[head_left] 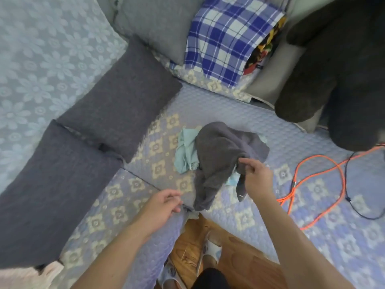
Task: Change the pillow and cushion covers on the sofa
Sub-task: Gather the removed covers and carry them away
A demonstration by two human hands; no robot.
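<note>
The right hand (253,176) pinches an edge of the grey cover (220,155), which lies crumpled over a pale blue cloth (185,155) on the sofa seat (312,205). The left hand (164,203) hovers beside it, fingers loosely curled, holding nothing. Best to find the opening and shake the cover flat first.

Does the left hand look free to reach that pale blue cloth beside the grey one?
Probably yes. The left hand holds nothing, and only bare sofa cover lies between it and the pale blue cloth.
</note>
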